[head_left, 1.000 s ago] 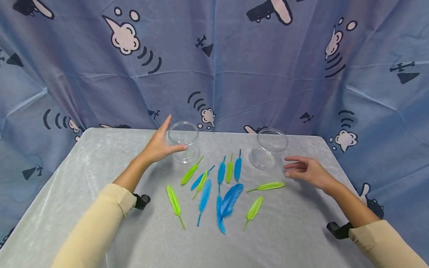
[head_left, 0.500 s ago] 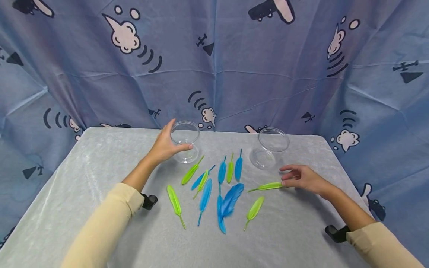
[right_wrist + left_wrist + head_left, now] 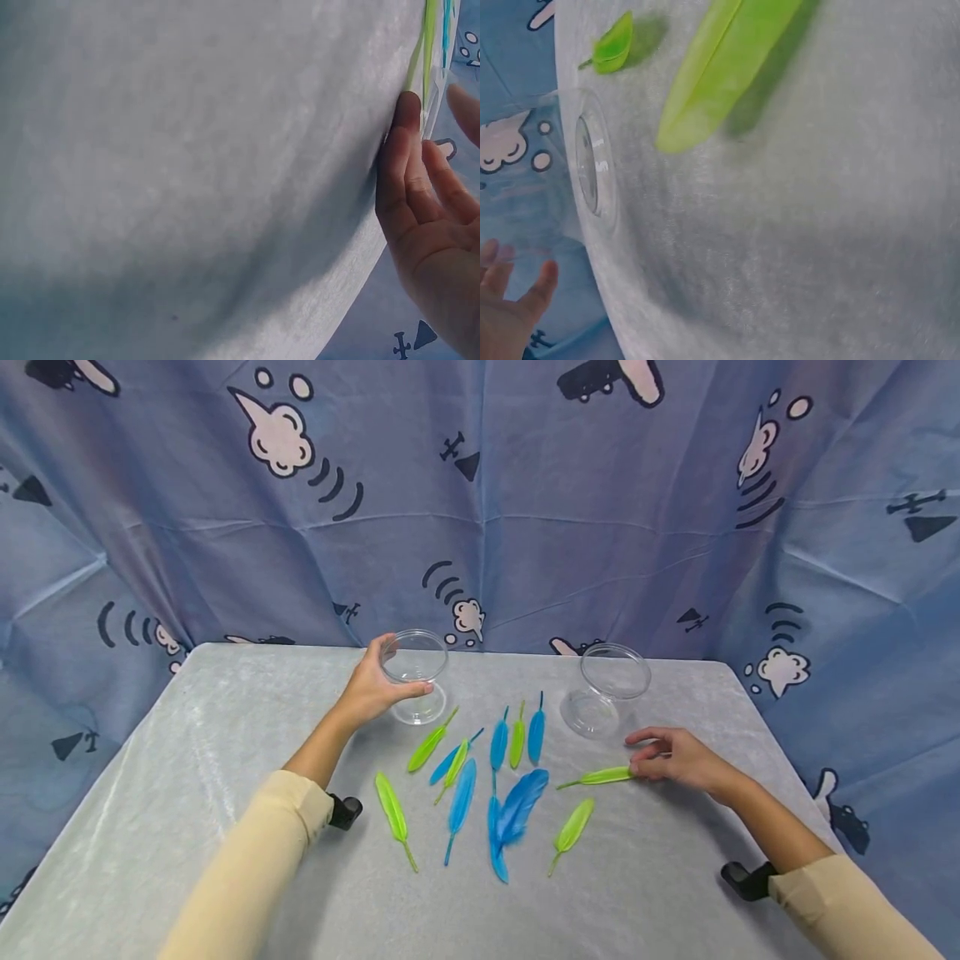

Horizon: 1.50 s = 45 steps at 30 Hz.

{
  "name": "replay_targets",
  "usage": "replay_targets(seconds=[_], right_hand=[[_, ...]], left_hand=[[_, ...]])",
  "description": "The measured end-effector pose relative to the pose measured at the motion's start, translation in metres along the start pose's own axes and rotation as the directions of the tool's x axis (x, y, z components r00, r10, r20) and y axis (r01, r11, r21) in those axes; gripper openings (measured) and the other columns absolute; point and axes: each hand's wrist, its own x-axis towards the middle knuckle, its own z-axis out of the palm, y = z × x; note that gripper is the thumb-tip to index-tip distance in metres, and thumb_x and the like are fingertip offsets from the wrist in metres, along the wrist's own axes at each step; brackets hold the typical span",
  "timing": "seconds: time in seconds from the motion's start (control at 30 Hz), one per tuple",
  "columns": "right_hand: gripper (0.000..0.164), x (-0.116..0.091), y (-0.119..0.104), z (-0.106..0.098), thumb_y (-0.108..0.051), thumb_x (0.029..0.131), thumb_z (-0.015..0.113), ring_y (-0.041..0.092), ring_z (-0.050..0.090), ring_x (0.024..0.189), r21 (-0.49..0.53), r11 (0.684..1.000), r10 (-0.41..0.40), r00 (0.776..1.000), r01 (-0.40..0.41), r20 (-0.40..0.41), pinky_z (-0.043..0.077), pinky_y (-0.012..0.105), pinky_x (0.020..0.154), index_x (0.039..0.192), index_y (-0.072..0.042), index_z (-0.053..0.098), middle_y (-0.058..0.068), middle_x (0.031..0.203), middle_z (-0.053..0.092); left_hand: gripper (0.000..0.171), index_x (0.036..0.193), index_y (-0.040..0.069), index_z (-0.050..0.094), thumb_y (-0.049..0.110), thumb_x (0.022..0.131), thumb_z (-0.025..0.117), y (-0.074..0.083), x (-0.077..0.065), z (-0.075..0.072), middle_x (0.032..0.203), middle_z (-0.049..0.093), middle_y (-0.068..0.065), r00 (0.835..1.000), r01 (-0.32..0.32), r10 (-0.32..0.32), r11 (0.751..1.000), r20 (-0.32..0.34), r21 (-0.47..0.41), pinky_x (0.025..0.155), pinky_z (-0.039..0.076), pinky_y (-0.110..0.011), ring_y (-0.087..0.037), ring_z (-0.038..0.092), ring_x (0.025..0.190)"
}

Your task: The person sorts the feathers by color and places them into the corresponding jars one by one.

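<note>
My left hand (image 3: 369, 689) grips a clear plastic cup (image 3: 420, 700) at the back of the table, thumb across its near side and fingers round the back. In the left wrist view the see-through cup (image 3: 596, 165) shows beside my fingertips. My right hand (image 3: 682, 764) pinches the tip of a green feather (image 3: 600, 776) that lies on the cloth. In the right wrist view the fingertips reach the feather (image 3: 429, 45), partly covering it. A second clear cup (image 3: 606, 695) stands beyond the right hand.
Several green and blue feathers lie spread mid-table, among them a large fluffy blue feather (image 3: 521, 806) and a near green feather (image 3: 572, 828). Grey cloth covers the table (image 3: 360, 910). A blue printed curtain (image 3: 525, 568) hangs behind it.
The left hand has moved right and closed round the left cup. The right hand has come down and toward me, onto the green feather's tip. The feathers lie as before.
</note>
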Motion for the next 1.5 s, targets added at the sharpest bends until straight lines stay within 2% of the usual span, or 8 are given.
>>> replay_targets(seconds=[0.2, 0.77, 0.97, 1.1, 1.3, 1.5], right_hand=[[0.051, 0.002, 0.000, 0.000, -0.012, 0.089, 0.074, 0.013, 0.063, 0.077, -0.001, 1.000, -0.008, 1.000, 0.008, 0.009, 0.056, 0.029, 0.068, 0.129, 0.012, 0.053, 0.012, 0.095, 0.070], [0.046, 0.005, -0.006, 0.008, -0.006, 0.088, 0.073, 0.013, 0.055, 0.072, -0.039, 0.999, -0.001, 0.999, 0.003, 0.046, 0.045, 0.025, 0.061, 0.127, 0.010, 0.056, 0.007, 0.085, 0.065], [0.044, 0.004, -0.006, 0.007, -0.005, 0.089, 0.071, 0.014, 0.055, 0.072, -0.021, 1.000, -0.013, 0.999, 0.014, 0.051, 0.046, 0.026, 0.061, 0.127, 0.010, 0.056, 0.008, 0.086, 0.065], [0.042, 0.003, -0.005, 0.005, -0.003, 0.090, 0.068, 0.015, 0.061, 0.076, 0.000, 0.998, -0.062, 0.997, 0.063, 0.054, 0.051, 0.028, 0.066, 0.127, 0.011, 0.055, 0.012, 0.090, 0.068], [0.039, -0.006, -0.011, 0.006, -0.002, 0.091, 0.067, 0.018, 0.067, 0.080, 0.006, 0.991, -0.131, 0.991, 0.131, -0.016, 0.057, 0.032, 0.072, 0.126, 0.011, 0.056, 0.016, 0.094, 0.069], [0.031, -0.017, -0.034, 0.003, 0.001, 0.091, 0.067, 0.020, 0.066, 0.078, -0.117, 0.967, -0.241, 0.963, 0.227, -0.123, 0.056, 0.029, 0.069, 0.121, 0.008, 0.060, 0.011, 0.090, 0.068]], left_hand=[[0.109, 0.156, 0.010, 0.020, 0.039, 0.076, 0.087, -0.003, 0.001, 0.001, 0.157, 0.032, -0.015, 1.000, -0.016, 0.015, 1.000, -0.015, -0.025, 0.116, 0.028, -0.049, -0.029, 0.030, 0.146], [0.110, 0.157, 0.009, 0.013, 0.037, 0.079, 0.085, -0.002, 0.000, 0.001, 0.158, 0.027, -0.017, 1.000, -0.008, 0.009, 1.000, 0.023, -0.020, 0.118, 0.024, -0.050, -0.030, 0.026, 0.147], [0.109, 0.157, 0.009, 0.013, 0.037, 0.079, 0.085, -0.003, 0.000, 0.001, 0.158, 0.028, -0.016, 1.000, -0.017, 0.018, 1.000, 0.023, -0.020, 0.117, 0.025, -0.050, -0.030, 0.026, 0.147], [0.109, 0.157, 0.010, 0.014, 0.037, 0.080, 0.085, -0.003, 0.000, 0.001, 0.158, 0.027, -0.016, 1.000, -0.013, 0.013, 1.000, 0.024, -0.019, 0.117, 0.025, -0.050, -0.030, 0.026, 0.146], [0.109, 0.157, 0.010, 0.013, 0.037, 0.079, 0.085, -0.004, 0.000, 0.001, 0.158, 0.027, -0.015, 1.000, -0.004, 0.005, 1.000, 0.031, -0.021, 0.117, 0.025, -0.050, -0.030, 0.025, 0.147], [0.108, 0.157, 0.010, 0.013, 0.036, 0.080, 0.085, -0.003, 0.001, 0.000, 0.158, 0.027, -0.015, 1.000, -0.007, 0.007, 1.000, 0.029, -0.023, 0.118, 0.024, -0.050, -0.029, 0.025, 0.147]])
